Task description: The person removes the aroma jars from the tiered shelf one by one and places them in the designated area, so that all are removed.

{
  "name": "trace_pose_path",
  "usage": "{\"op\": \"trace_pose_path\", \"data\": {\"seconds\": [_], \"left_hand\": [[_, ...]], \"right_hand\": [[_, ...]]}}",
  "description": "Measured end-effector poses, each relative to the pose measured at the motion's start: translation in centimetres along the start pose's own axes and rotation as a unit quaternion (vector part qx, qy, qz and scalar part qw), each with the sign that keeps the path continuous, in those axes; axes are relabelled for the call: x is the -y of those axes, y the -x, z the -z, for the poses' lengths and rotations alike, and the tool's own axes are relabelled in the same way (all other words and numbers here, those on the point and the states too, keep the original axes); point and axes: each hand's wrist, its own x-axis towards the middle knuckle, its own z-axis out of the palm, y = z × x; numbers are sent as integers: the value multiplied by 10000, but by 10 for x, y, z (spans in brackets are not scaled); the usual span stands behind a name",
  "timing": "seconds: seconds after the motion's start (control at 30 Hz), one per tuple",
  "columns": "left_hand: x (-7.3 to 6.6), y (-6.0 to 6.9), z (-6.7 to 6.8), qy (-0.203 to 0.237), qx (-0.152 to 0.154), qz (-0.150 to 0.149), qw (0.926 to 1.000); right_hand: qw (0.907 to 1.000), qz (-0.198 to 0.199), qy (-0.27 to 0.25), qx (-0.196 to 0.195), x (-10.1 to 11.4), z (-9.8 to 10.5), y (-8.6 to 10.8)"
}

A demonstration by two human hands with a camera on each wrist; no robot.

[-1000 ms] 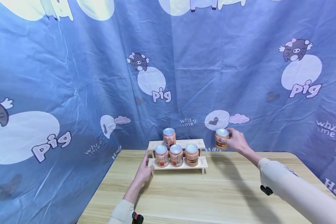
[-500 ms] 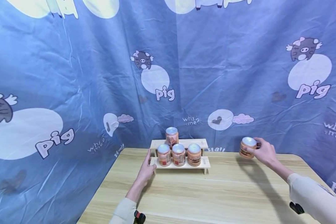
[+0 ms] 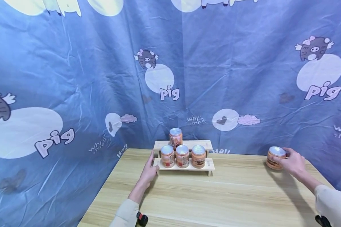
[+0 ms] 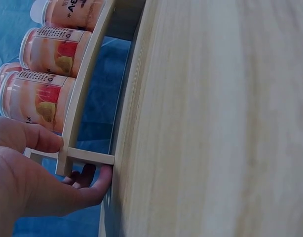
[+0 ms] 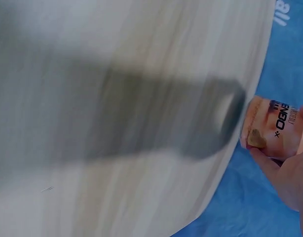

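My right hand [image 3: 294, 161] holds an orange jar [image 3: 275, 158] with a silver lid, fingers and thumb round its sides, at the table's back right. The jar [image 5: 275, 128] is upright, its shadow close by; I cannot tell whether its base touches the wood. At the left end of a two-step wooden rack [image 3: 184, 169], my left hand [image 3: 148, 173] grips the lower step. In the left wrist view, that hand [image 4: 48, 173] has its thumb on the step's end and fingers curled beneath, by the leg. Several similar jars [image 3: 182, 156] stand in a row there; another jar [image 3: 176, 138] is on the upper step.
The light wooden table [image 3: 187, 198] reaches back to a blue patterned curtain [image 3: 204, 78], which also hangs along the left and right sides. Between the rack and the right-hand jar lies a wide stretch of tabletop.
My right hand has carried its jar rightward and lower, from beside the rack to the table's back right. The left hand keeps its grip on the rack. The head view has shifted slightly.
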Motion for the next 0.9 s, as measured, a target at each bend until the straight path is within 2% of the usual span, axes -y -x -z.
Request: {"op": "trace_pose_path", "data": {"seconds": [0.13, 0.37, 0.6, 0.9], "left_hand": [[0, 0, 2, 119, -79, -23, 9999], [2, 2, 4, 384, -120, 0, 9992], [1, 2, 1, 372, -83, -71, 9992], [0, 0, -5, 309, -171, -182, 9992]], "right_hand": [[9999, -120, -9, -60, -12, 4, 1], [9966, -812, 88, 106, -27, 18, 2], [9951, -942, 226, 211, -35, 28, 3], [9939, -1036, 338, 163, -38, 31, 3]]}}
